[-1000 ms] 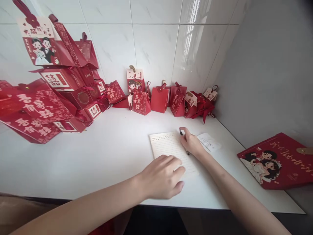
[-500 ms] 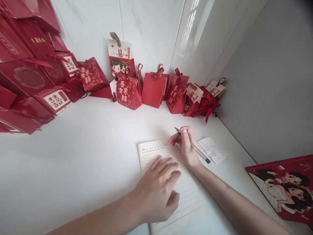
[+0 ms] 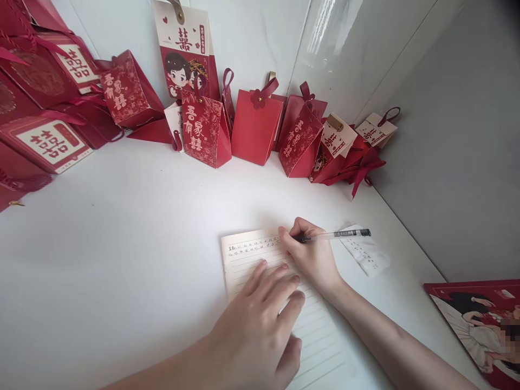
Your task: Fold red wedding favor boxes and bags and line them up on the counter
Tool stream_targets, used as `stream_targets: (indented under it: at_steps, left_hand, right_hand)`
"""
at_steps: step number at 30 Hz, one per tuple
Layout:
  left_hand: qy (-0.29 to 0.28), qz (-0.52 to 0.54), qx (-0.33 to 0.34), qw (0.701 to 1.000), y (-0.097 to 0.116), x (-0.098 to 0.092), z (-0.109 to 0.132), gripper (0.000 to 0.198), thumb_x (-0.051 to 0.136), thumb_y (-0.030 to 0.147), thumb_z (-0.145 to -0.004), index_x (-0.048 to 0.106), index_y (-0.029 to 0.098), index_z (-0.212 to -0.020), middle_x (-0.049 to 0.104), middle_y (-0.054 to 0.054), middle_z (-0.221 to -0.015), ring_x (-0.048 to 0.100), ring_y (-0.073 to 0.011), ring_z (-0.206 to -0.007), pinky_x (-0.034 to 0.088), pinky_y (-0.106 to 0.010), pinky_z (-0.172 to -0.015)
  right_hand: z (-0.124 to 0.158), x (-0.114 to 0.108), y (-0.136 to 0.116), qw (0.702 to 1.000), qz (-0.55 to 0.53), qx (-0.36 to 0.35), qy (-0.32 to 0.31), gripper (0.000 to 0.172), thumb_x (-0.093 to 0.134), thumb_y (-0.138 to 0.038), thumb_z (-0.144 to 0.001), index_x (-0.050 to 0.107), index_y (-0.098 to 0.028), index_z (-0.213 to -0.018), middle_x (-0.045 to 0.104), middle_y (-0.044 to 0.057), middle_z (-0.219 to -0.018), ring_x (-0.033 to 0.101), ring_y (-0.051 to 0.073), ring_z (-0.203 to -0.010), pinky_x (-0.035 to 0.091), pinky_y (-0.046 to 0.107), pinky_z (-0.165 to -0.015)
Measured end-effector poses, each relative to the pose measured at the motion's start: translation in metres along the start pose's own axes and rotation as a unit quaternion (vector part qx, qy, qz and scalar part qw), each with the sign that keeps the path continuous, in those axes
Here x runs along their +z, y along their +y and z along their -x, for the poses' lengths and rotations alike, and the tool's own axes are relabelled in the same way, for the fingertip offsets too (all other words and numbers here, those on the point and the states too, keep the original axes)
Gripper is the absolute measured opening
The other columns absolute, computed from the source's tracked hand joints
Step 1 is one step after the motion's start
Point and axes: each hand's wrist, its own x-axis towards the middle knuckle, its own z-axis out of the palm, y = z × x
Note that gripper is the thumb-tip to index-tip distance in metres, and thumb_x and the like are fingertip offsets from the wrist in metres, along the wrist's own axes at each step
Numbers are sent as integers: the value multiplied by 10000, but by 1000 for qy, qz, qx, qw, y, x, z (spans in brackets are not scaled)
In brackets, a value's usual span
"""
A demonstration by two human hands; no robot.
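Note:
A lined notebook (image 3: pixel 320 346) lies on the white table, two rows of small handwriting along its top. My left hand (image 3: pixel 264 319) rests on the page below the writing, fingers stretched out and spread, holding nothing. At the page's upper right edge my right hand (image 3: pixel 314 257) pinches a pen (image 3: pixel 325 236) with a clear barrel. The pen's back end points right; its tip is hidden behind my fingers. A small white slip of paper (image 3: pixel 368 252) with handwritten marks lies just right of my right hand, partly behind the pen.
Red gift boxes line the wall at the back, among them a plain red box (image 3: pixel 255 127) and a taller cartoon box (image 3: pixel 182 54). More red boxes (image 3: pixel 52 143) are stacked at the left. A red picture board (image 3: pixel 467 319) with cartoon figures lies at the right.
My right hand has turned the pen over, so its tip now points down at the page instead of up and away. My left hand stays on the notebook. The view has shifted closer.

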Motion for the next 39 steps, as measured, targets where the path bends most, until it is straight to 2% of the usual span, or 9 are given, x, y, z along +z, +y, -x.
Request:
stream_targets:
  at_steps: [6, 21, 25, 29, 32, 34, 36, 38, 39]
  left_hand:
    - [-5, 0, -2, 1000, 2, -2, -1, 395, 474, 287, -830, 541, 131, -1187, 562, -123, -1270, 396, -294, -1299, 268, -522, -1128]
    - [-24, -3, -4, 1000, 3, -4, -2, 403, 446, 303, -853, 528, 125, -1205, 548, -125, -1283, 382, -294, -1308, 245, -518, -1136]
    - [-28, -2, -7, 1000, 3, -6, -3, 400, 439, 311, -860, 527, 128, -1205, 543, -118, -1290, 370, -288, -1317, 228, -505, -1144]
    - [-28, 2, -1, 1000, -1, -6, -2, 387, 443, 311, -860, 541, 124, -1185, 544, -113, -1292, 367, -284, -1318, 214, -489, -1149]
    - [-7, 2, 4, 1000, -2, -2, -4, 367, 459, 306, -845, 575, 117, -1138, 571, -126, -1262, 405, -293, -1291, 227, -507, -1132]
    - [-3, -2, -6, 1000, 1, -2, -10, 347, 485, 331, -831, 617, 114, -1067, 609, -132, -1213, 455, -296, -1251, 261, -508, -1112]
    - [-37, -4, -31, 999, 6, -10, -20, 320, 512, 366, -827, 656, 117, -967, 668, -115, -1106, 544, -275, -1157, 345, -472, -1067]
    - [-117, 13, -43, 992, 7, -31, -30, 284, 495, 368, -852, 671, 149, -895, 711, -58, -950, 634, -212, -1000, 453, -383, -967]
    - [-124, 15, -53, 991, 5, -47, -32, 263, 485, 349, -862, 664, 168, -928, 706, -34, -982, 645, -192, -971, 471, -358, -940]
  right_hand:
    - [-1, 0, 0, 1000, 24, -18, -9, 330, 546, -299, -748, 311, -214, -532, 308, -77, -462, 253, 85, -446, 244, 216, -415]
    - [1, -1, -3, 999, 35, -1, 2, 309, 531, -292, -738, 332, -208, -518, 331, -71, -458, 278, 86, -446, 257, 218, -421]
    - [2, -4, -2, 1000, -22, -6, 20, 319, 541, -247, -716, 301, -211, -510, 311, -76, -444, 271, 81, -432, 254, 211, -413]
    - [-5, -6, 3, 987, -154, 13, 45, 362, 604, -379, -786, 345, -219, -591, 375, -84, -434, 276, 73, -363, 224, 200, -357]
    - [-18, -13, 11, 992, -118, -3, 48, 325, 637, -473, -759, 435, -224, -711, 464, -70, -528, 334, 73, -325, 258, 208, -339]
    - [-24, -23, 18, 997, -32, -27, 64, 300, 632, -483, -726, 492, -223, -779, 543, -18, -648, 453, 111, -377, 372, 252, -392]
    - [-28, -39, 27, 993, 63, -76, 72, 278, 606, -469, -700, 527, -232, -822, 607, 64, -771, 591, 208, -579, 487, 340, -555]
    - [-31, -52, 38, 986, 118, -121, -2, 233, 539, -451, -750, 544, -259, -882, 625, 139, -933, 628, 291, -848, 506, 400, -709]
    - [-33, -57, 42, 980, 132, -148, -6, 235, 465, -469, -793, 540, -268, -887, 618, 161, -967, 622, 306, -881, 505, 423, -721]
